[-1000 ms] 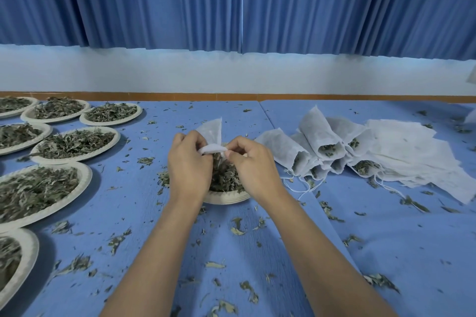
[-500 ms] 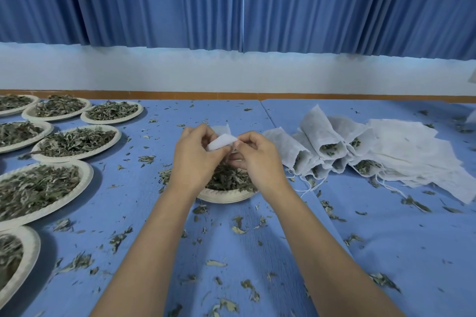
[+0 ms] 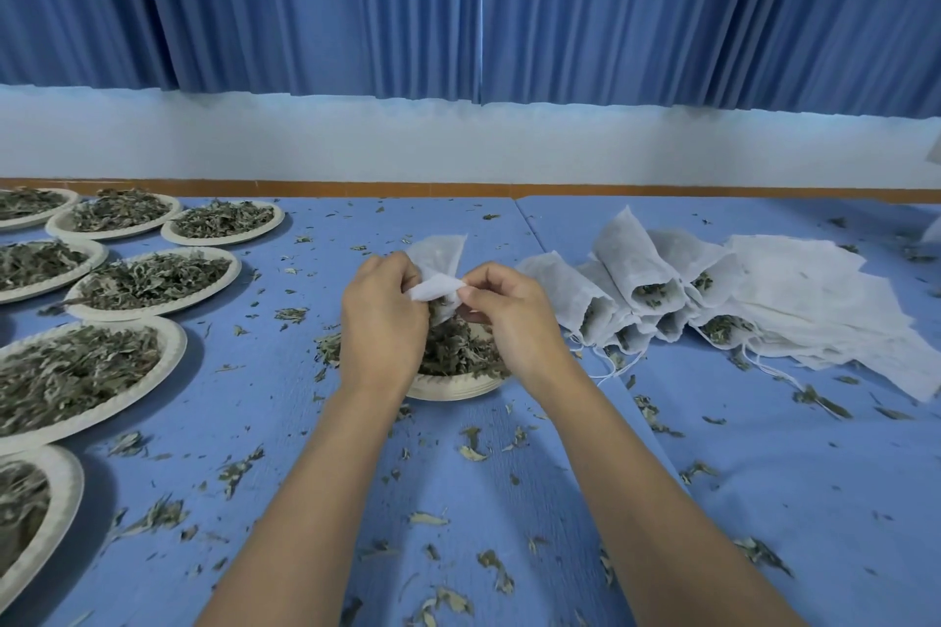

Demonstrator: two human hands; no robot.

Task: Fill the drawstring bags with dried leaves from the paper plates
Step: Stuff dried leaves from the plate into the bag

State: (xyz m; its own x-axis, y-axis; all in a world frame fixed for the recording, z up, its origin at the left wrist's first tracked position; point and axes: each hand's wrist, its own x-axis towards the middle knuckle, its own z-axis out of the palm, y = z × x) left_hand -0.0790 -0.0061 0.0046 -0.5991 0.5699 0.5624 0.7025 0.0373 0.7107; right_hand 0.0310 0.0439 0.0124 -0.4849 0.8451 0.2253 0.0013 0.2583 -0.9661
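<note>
Both hands hold one white drawstring bag point(image 3: 439, 256) above a paper plate point(image 3: 448, 388) heaped with dried leaves point(image 3: 455, 350) in the middle of the blue table. My left hand point(image 3: 382, 321) grips the bag's mouth on the left side. My right hand point(image 3: 509, 316) pinches the mouth's edge on the right. The bag's closed end sticks up behind my fingers. Leaves show at the bag's mouth between my hands.
Several paper plates of dried leaves point(image 3: 147, 278) line the left side. Filled bags point(image 3: 636, 280) lie at right beside a stack of flat empty bags point(image 3: 814, 300). Loose leaf bits are scattered over the blue table point(image 3: 764, 474). A curtain and wall stand behind.
The bag's closed end, folded down and mostly hidden half a second ago, stands up again behind my hands. Both hands have kept their hold over the plate.
</note>
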